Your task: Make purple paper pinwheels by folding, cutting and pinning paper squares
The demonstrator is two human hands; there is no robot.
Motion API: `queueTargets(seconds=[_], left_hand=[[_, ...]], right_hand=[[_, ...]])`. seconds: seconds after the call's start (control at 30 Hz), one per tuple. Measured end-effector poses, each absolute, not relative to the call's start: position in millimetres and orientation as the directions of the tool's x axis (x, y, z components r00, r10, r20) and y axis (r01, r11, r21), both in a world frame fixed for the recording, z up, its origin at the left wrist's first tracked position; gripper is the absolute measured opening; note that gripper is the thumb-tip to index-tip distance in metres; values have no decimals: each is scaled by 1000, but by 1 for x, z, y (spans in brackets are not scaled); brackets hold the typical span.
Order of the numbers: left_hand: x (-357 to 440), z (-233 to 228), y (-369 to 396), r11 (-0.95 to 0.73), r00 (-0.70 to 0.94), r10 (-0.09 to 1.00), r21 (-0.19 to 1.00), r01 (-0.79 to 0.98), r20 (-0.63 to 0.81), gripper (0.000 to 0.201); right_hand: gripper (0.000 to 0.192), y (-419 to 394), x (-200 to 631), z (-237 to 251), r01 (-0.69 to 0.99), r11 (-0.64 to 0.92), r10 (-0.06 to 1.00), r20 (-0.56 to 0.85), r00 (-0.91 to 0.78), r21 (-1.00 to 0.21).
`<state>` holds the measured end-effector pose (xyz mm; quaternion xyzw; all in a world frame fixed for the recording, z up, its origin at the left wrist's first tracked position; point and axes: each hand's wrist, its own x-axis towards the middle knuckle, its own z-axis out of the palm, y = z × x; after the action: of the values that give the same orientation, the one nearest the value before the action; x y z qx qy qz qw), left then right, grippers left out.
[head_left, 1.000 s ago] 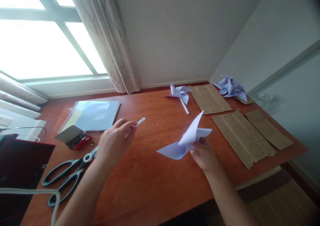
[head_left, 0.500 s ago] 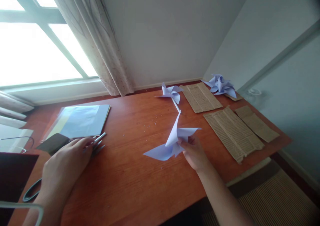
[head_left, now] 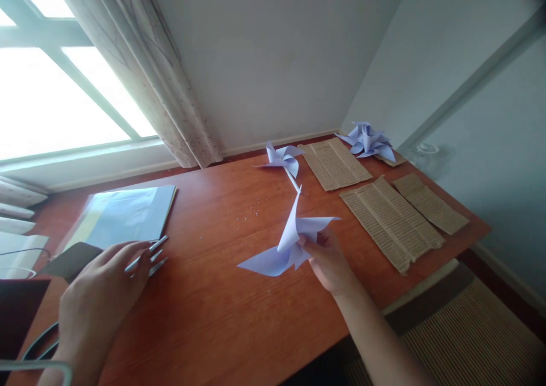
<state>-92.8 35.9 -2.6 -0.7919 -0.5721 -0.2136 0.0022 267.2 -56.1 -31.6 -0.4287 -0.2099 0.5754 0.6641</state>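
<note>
My right hand (head_left: 326, 259) pinches a folded pale-lilac paper pinwheel (head_left: 285, 252) near its centre, above the wooden table. At the table's left, my left hand (head_left: 108, 283) has thumb and fingers closed on a thin white stick (head_left: 160, 242). A couple more slim pale sticks (head_left: 157, 265) lie just beside those fingertips, partly hidden by them. Farther back, a finished-looking pinwheel (head_left: 280, 157) rests on the table with its white stick (head_left: 292, 179) pointing toward me.
Several paper pinwheels (head_left: 367, 140) are heaped in the far right corner. Brown cardboard pieces (head_left: 392, 221) lie along the right side. A clear plastic folder (head_left: 123, 212) and a dark flat object (head_left: 72, 260) are at the left. Small paper scraps (head_left: 245, 218) dot the table (head_left: 213, 318).
My left hand has drawn back slightly toward me, lifting the thin stick away from the others. The right hand and its pinwheel keep nearly the same pose; the view has shifted a little.
</note>
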Motion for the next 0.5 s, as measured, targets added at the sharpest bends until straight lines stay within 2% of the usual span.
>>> queueTargets(seconds=[0.03, 0.1, 0.4, 0.5], left_hand=[[-87, -3, 35, -315, 244, 903, 157, 936, 353, 28], [-73, -6, 35, -360, 285, 874, 131, 924, 393, 26], [-1, -23, 24, -670, 534, 735, 330, 665, 417, 16], [16, -30, 15, -718, 586, 695, 368, 590, 417, 18]], right_hand=[[25, -57, 269, -31, -578, -32, 944, -215, 250, -815], [25, -59, 273, -31, -556, -37, 943, -213, 254, -830], [25, -83, 323, -37, -503, -21, 894, -242, 378, -864], [29, -82, 366, -25, -403, 135, 794, -145, 591, -905]])
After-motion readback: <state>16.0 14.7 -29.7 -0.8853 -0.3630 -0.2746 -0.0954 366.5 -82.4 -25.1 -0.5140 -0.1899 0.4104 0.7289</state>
